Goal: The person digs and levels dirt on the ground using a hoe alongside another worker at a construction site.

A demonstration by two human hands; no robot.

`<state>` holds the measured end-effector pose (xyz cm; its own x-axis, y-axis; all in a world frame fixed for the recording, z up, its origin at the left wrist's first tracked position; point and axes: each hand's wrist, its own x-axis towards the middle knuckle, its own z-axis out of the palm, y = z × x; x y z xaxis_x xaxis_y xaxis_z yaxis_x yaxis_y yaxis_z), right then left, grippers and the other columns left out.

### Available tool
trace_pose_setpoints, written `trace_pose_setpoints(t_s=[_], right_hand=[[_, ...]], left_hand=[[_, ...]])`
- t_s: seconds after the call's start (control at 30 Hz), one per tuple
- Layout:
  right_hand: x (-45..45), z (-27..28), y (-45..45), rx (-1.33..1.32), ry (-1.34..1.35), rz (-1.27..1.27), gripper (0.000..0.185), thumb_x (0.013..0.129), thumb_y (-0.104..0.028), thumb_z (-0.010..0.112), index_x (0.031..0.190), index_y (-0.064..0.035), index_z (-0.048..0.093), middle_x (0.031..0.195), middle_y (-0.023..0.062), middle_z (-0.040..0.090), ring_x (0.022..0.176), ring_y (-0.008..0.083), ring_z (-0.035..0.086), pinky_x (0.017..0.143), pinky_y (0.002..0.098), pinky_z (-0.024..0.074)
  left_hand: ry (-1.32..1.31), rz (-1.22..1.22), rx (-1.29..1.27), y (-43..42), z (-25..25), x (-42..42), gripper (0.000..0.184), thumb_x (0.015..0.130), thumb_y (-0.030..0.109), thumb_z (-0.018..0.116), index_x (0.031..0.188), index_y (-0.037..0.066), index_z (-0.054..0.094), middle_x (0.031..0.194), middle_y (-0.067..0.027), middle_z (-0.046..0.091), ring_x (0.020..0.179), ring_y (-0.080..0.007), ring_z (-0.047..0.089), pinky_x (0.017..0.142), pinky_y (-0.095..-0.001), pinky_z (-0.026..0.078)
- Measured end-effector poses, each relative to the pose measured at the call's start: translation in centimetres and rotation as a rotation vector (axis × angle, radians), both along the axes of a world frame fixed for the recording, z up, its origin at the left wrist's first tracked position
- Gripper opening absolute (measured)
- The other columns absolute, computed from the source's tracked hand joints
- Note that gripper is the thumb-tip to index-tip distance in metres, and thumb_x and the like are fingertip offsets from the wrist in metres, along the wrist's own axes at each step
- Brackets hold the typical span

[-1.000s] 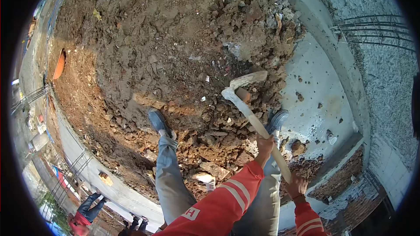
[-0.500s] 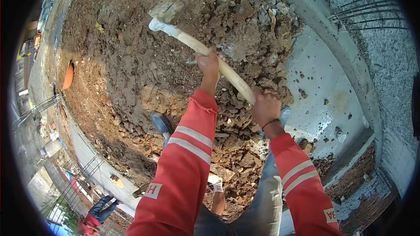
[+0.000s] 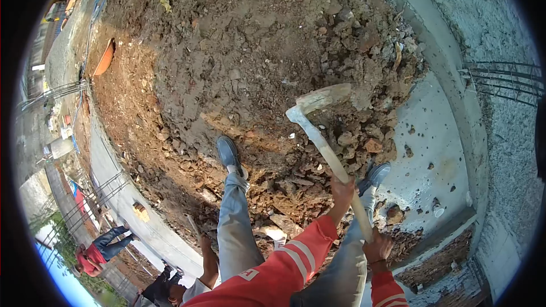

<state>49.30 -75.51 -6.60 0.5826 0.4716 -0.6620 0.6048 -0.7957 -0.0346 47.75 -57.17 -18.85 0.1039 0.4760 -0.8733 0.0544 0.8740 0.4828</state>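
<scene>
A hoe (image 3: 334, 162) with a pale wooden handle slants across the lower right middle of the view. Its flat, dirt-coated blade (image 3: 324, 98) is at the upper end, over the loose soil. Around the middle of the handle my left hand (image 3: 343, 191) is closed. Lower down, near the handle's end, my right hand (image 3: 378, 246) grips it too, with a dark band at the wrist. Broken clods of soil (image 3: 341, 136) lie under and around the blade, though whether it touches them I cannot tell.
My shoes (image 3: 227, 152) stand on broken soil. A co-worker's arm (image 3: 209, 258) with a tool handle (image 3: 194, 225) is close on my left; another person (image 3: 94, 256) is farther off. Rebar (image 3: 506, 79) juts out by the right wall, beside a grey concrete slab (image 3: 435, 136). An orange bowl-like object (image 3: 104, 58) lies at left.
The hoe has come from the upper left toward my feet and to the right, with both hands lower and still on the handle. The co-worker's arm now shows at lower left.
</scene>
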Motion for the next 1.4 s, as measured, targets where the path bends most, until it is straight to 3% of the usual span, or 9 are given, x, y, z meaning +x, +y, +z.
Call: trace_pose_setpoints(t_s=[0.27,0.43,0.57,0.77,0.87,0.9,1.07,1.17,1.4], right_hand=[[-4.6,-2.1,9.8,0.120,0.112,0.104,0.044,0.064,-0.017,0.073,0.106,-0.0131,0.063,0.082,0.0142,0.067,0.080,0.0370,0.064,0.073,0.0486,0.0482],[-3.5,-8.7,26.6,0.419,0.207,0.257,0.027,0.076,-0.004,0.059,0.103,-0.0014,0.063,0.072,0.0146,0.068,0.069,0.0298,0.068,0.071,0.0432,0.0522],[-2.7,-6.8,29.0,0.499,0.234,0.216,0.016,0.081,-0.002,0.056,0.095,0.0010,0.064,0.071,0.0174,0.068,0.067,0.0314,0.069,0.070,0.0437,0.0526],[0.9,-3.1,13.5,0.191,0.286,0.180,0.021,0.072,-0.006,0.064,0.092,-0.0012,0.063,0.066,0.0148,0.066,0.066,0.0318,0.068,0.063,0.0435,0.0516],[2.8,0.4,5.4,0.000,0.317,0.116,0.025,0.067,-0.010,0.069,0.091,-0.0046,0.063,0.064,0.0138,0.066,0.065,0.0317,0.068,0.066,0.0432,0.0520],[3.0,1.1,2.0,-0.023,0.278,0.100,0.026,0.066,-0.011,0.069,0.090,-0.0056,0.062,0.064,0.0129,0.065,0.065,0.0320,0.067,0.067,0.0439,0.0519],[4.1,6.1,-13.1,-0.047,0.093,-0.062,0.025,0.062,-0.011,0.069,0.087,-0.0106,0.063,0.066,0.0120,0.064,0.064,0.0346,0.064,0.067,0.0474,0.0508],[4.6,4.5,-20.9,-0.081,0.053,-0.187,0.021,0.062,-0.011,0.070,0.082,-0.0102,0.063,0.067,0.0144,0.063,0.066,0.0374,0.062,0.063,0.0480,0.0490],[10.2,-5.4,-21.1,0.162,-0.090,-0.439,0.038,0.067,-0.012,0.077,0.100,-0.0133,0.058,0.084,0.0134,0.069,0.076,0.0405,0.065,0.070,0.0511,0.0508]], left_hand=[[0.158,0.100,0.127,11.3,0.3,-9.3,0.035,0.089,-0.003,0.062,0.112,0.005,0.037,0.078,-0.0096,0.057,0.052,-0.0187,0.057,0.046,-0.0339,0.051],[0.201,0.120,0.414,27.7,-3.7,-11.7,0.019,0.085,0.005,0.065,0.096,0.001,0.050,0.069,-0.0070,0.058,0.051,-0.0174,0.056,0.049,-0.0326,0.049],[0.331,0.007,0.226,29.2,-10.3,-12.6,0.013,0.087,0.010,0.063,0.083,0.000,0.055,0.066,-0.0071,0.057,0.052,-0.0178,0.056,0.049,-0.0338,0.048],[0.311,0.129,0.029,11.4,-6.6,-7.0,0.019,0.087,0.003,0.064,0.093,-0.002,0.046,0.067,-0.0093,0.055,0.050,-0.0193,0.054,0.044,-0.0338,0.047],[0.360,-0.131,-0.075,3.2,-2.6,-3.7,0.017,0.086,0.003,0.064,0.093,-0.002,0.049,0.067,-0.0103,0.057,0.051,-0.0203,0.057,0.046,-0.0353,0.050],[0.151,-0.045,-0.053,-2.8,-7.9,-5.7,0.017,0.084,0.004,0.066,0.085,-0.002,0.050,0.064,-0.0121,0.059,0.044,-0.0228,0.057,0.041,-0.0363,0.048],[-0.108,0.235,-0.327,-6.9,-7.3,-1.6,0.024,0.081,0.012,0.075,0.093,0.004,0.056,0.071,-0.0070,0.059,0.056,-0.0196,0.057,0.052,-0.0335,0.051],[-0.233,0.116,-0.495,-8.6,-8.0,2.1,0.025,0.082,0.015,0.074,0.099,0.008,0.057,0.080,-0.0052,0.056,0.069,-0.0190,0.056,0.067,-0.0377,0.051],[-0.151,0.179,-0.272,-11.0,-3.9,11.0,0.027,0.080,0.013,0.076,0.096,0.010,0.055,0.080,-0.0019,0.050,0.065,-0.0183,0.053,0.066,-0.0355,0.050]])
